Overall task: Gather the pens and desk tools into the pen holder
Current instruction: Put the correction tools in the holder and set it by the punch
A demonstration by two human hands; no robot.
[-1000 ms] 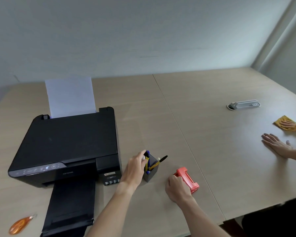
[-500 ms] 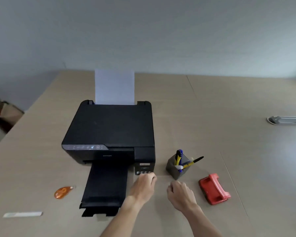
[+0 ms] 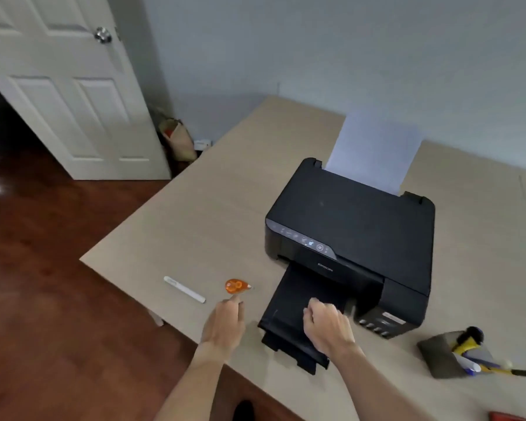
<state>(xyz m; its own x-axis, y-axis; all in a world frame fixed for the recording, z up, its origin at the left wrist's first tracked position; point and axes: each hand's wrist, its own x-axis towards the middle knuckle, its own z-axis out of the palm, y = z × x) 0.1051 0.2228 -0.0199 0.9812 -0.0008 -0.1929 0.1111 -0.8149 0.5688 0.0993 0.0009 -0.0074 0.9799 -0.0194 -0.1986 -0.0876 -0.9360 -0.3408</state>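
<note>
Our left hand (image 3: 223, 323) reaches out empty, fingers loosely extended, the tips just short of the orange correction-tape dispenser (image 3: 237, 286) near the table's (image 3: 195, 226) left edge. Our right hand (image 3: 327, 325) hovers half-curled and empty over the printer's (image 3: 351, 235) output tray. The pen holder (image 3: 441, 357) stands toward the front right corner.

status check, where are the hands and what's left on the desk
Left hand open, fingertip almost at orange tape dispenser. Right hand empty, over printer tray. White pen loose, pen holder far right.
</note>
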